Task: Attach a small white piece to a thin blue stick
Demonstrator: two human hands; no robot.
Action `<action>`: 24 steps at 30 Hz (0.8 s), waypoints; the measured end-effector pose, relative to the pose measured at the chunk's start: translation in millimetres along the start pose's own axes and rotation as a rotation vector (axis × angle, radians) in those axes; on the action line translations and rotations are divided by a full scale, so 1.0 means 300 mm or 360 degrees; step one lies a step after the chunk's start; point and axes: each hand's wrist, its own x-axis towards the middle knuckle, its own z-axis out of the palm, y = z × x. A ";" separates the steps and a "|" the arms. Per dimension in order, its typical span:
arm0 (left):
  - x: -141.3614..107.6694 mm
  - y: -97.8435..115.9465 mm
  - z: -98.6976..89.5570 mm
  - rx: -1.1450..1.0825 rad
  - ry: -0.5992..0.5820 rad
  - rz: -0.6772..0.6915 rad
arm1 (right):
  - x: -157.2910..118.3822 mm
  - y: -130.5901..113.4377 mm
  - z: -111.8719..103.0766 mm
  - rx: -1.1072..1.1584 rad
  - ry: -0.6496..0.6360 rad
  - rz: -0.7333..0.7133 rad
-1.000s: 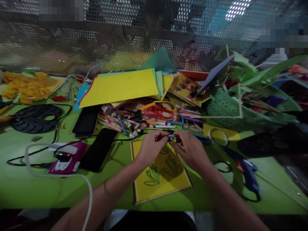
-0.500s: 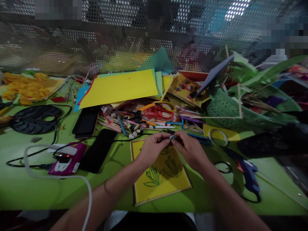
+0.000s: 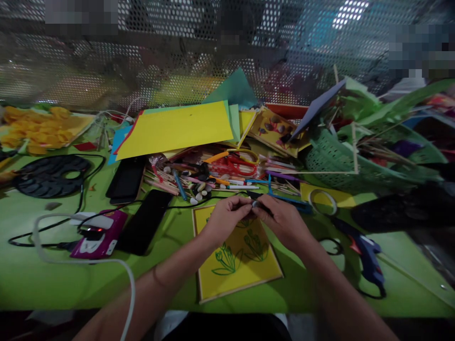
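Above the top of a yellow card (image 3: 245,279) my two hands meet, their fingertips pinched round a small grey pebble (image 3: 254,204). My left hand (image 3: 227,218) holds its left side and my right hand (image 3: 280,220) its right side; the fingers cover most of it. Green flower outlines are drawn on the card, and thin wooden strips frame its edges. Part of the drawing lies hidden beneath my hands. More pebbles (image 3: 201,192) are heaped just beyond, to the left.
A blue glue gun (image 3: 368,258) and a tape roll (image 3: 322,202) lie at right, before a green basket (image 3: 330,154). Phones (image 3: 147,222), a purple power strip (image 3: 103,237) and cables occupy the left. Pens, sticks, scissors (image 3: 241,163) and yellow sheets (image 3: 177,128) are piled behind.
The pebble has turned slightly between my fingertips, and less of it shows now. My right fingers have shifted a little; the things on the table stay put.
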 end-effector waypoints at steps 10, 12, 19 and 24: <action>0.006 -0.018 -0.004 0.0047 0.0021 0.0027 | -0.001 -0.001 0.007 -0.0256 0.0232 -0.0171; 0.004 -0.017 -0.002 0.0060 0.0020 0.0043 | -0.003 -0.005 0.012 -0.0308 0.0279 -0.0230; -0.001 -0.011 0.003 0.0123 0.0009 0.0097 | -0.010 -0.014 0.015 -0.0436 0.0338 -0.0312; -0.003 -0.011 0.006 0.0180 0.0013 0.0128 | -0.006 -0.015 0.010 -0.0465 0.0334 -0.0340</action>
